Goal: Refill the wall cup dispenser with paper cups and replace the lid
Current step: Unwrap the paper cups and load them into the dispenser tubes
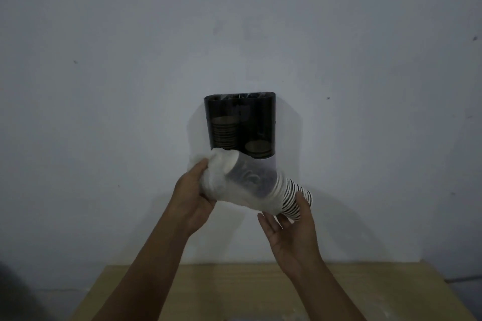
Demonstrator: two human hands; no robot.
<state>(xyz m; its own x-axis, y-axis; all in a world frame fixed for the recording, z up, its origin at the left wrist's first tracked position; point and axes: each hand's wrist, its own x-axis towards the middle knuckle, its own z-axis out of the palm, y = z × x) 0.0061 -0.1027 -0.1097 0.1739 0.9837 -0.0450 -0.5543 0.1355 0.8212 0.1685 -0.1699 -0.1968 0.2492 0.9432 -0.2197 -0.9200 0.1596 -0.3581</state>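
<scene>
We see a dark, see-through cup dispenser (239, 124) fixed on a pale wall (104, 60), with its top open and no lid on it. Inside it has two columns: the left column holds a taller pile of cups (224, 133), the right one only a short pile (258, 152) near the bottom; the dim light and the tinted plastic make the cups hard to count. In front of the lower part of the dispenser we hold a sleeve of paper cups (260, 187), lying tilted, and it hides the bottom left corner of the dispenser. A thin clear plastic wrapper (221, 180) covers the upper left part of the sleeve, while the striped rims of the cups come out bare at the lower right end. Our left hand (194, 203) is closed around the bunched wrapper at the left end. Our right hand (292, 229) is open, the fingers spread under the bare end of the cups; the thumb touches them, but we cannot tell if the hand really grips. Below, a wooden table (234, 292) is partly cut off by the frame edge.
</scene>
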